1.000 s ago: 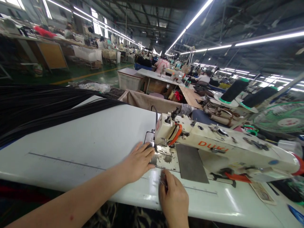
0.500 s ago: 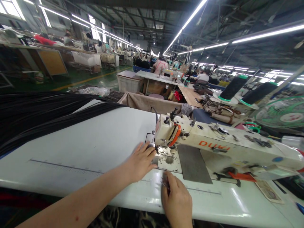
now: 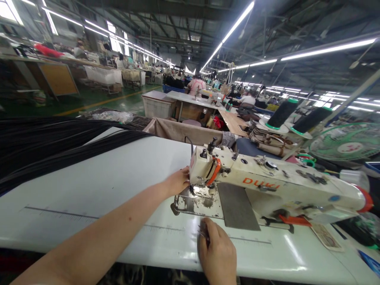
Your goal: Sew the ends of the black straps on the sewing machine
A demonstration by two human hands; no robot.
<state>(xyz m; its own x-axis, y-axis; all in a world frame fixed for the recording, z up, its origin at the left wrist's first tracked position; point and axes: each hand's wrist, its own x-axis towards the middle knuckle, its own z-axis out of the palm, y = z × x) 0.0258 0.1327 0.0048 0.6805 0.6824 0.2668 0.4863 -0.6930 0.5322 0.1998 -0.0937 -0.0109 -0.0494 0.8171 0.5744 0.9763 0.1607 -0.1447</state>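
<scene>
My left hand (image 3: 177,182) reaches behind the needle end of a white sewing machine (image 3: 261,174) with orange trim. Its fingers are mostly hidden by the machine head, so what they touch does not show. Below them lie the presser foot (image 3: 202,191) and the worn metal needle plate (image 3: 196,205). Near the front of the white table (image 3: 142,249), my right hand (image 3: 218,251) is closed round a small dark metal tool (image 3: 204,231) with thin pointed tips, mostly covered by the fingers.
Long black strips (image 3: 59,148) are heaped over the table's left side. Behind the machine are a beige fabric-lined bin (image 3: 178,128), black thread cones (image 3: 282,114) and a green fan (image 3: 350,146). A person in pink (image 3: 196,84) sits farther back.
My left hand has moved from the front left of the presser foot to behind the machine head, uncovering the needle plate. My right hand keeps its grip on the tool.
</scene>
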